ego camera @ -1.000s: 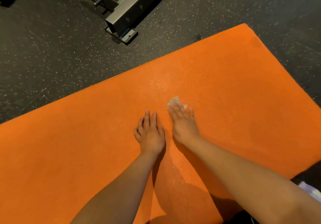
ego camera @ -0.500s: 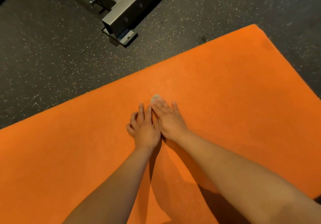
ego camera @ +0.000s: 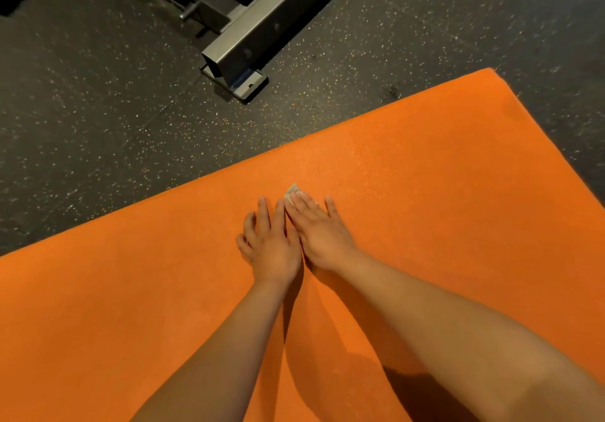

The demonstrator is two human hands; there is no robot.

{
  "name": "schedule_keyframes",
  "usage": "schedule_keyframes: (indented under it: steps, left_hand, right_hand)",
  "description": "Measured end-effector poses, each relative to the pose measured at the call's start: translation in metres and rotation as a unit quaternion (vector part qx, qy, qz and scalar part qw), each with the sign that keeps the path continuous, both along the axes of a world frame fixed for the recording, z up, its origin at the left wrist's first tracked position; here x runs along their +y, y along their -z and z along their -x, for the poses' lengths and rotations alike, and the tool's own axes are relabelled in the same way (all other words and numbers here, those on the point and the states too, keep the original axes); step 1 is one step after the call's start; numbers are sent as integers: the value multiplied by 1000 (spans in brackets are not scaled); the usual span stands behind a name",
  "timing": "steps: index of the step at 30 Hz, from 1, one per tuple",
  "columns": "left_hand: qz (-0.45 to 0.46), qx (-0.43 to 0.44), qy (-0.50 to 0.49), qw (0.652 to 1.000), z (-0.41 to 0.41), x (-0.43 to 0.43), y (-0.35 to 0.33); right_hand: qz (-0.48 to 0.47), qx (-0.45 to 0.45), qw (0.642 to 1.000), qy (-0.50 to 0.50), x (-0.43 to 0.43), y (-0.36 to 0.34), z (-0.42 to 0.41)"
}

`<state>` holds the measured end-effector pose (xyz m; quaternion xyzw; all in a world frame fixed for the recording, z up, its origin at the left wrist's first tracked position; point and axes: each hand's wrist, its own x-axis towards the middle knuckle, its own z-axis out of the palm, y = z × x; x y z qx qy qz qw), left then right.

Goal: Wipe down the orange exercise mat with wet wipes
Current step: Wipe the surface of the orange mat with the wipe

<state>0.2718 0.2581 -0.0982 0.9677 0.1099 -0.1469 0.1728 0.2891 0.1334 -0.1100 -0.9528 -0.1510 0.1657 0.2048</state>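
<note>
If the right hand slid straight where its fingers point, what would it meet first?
The way looks free: the right hand, pressing the wipe, would cross bare orange mat to its far edge, then floor; the metal frame foot lies roughly beyond, depth unclear.

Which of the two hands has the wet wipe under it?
The right hand: the wipe peeks from under its fingertips. The left hand rests on bare mat.

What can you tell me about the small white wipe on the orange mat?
The wet wipe is small, pale and crumpled-looking, soft like cloth or paper. Only one corner shows, poking out past the fingers of the right hand, which presses it flat onto the orange mat near the mat's far edge. The left hand lies beside it; contact there cannot be told.
</note>
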Motion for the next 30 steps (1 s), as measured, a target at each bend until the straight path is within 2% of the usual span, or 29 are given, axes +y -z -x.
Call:
schedule_keyframes:
  steps: [2, 6, 8, 10, 13, 15, 17, 20, 22, 24, 27, 29, 30]
  left_hand:
    - [7, 28, 2, 1000, -9, 0, 4]
    - [11, 41, 12, 999, -8, -3, 8]
    - [6, 36, 7, 999, -8, -4, 8]
    - [7, 28, -5, 1000, -11, -4, 6]
    - [-1, 17, -8, 1000, -17, -5, 4]
    - [-9, 6, 8, 1000, -21, -5, 4]
    - [-11, 5, 13, 1000, -32, -4, 4]
    - [8, 21, -24, 999, -55, -5, 4]
    - [22, 43, -55, 997, -67, -9, 5]
    - [19, 53, -55, 997, -68, -13, 8]
    - [23, 41, -41, 998, -62, -12, 10]
    - [25, 34, -36, 998, -61, -10, 12]
    - [25, 35, -34, 999, -62, -9, 12]
  right_hand:
    - [21, -12, 1000, -4, -13, 4, -11]
    - [67, -18, 978, 197, -45, 5, -34]
    - [63, -5, 967, 248, -41, 4, -40]
    - [40, -3, 978, 205, -21, 0, -40]
    - [19, -4, 999, 37, 4, -1, -35]
    - [38, -14, 999, -11, -3, 1, -41]
    - [73, -26, 996, 40, -21, 3, -50]
    - [105, -18, 974, 202, -42, 2, -67]
    - [98, -4, 967, 235, -33, 0, -72]
    - [51, 0, 977, 206, -17, 0, -73]
    - [-1, -8, 998, 58, -1, 2, -73]
    - [16, -17, 1000, -7, -6, 5, -78]
    - [38, -30, 999, 1, -12, 7, -81]
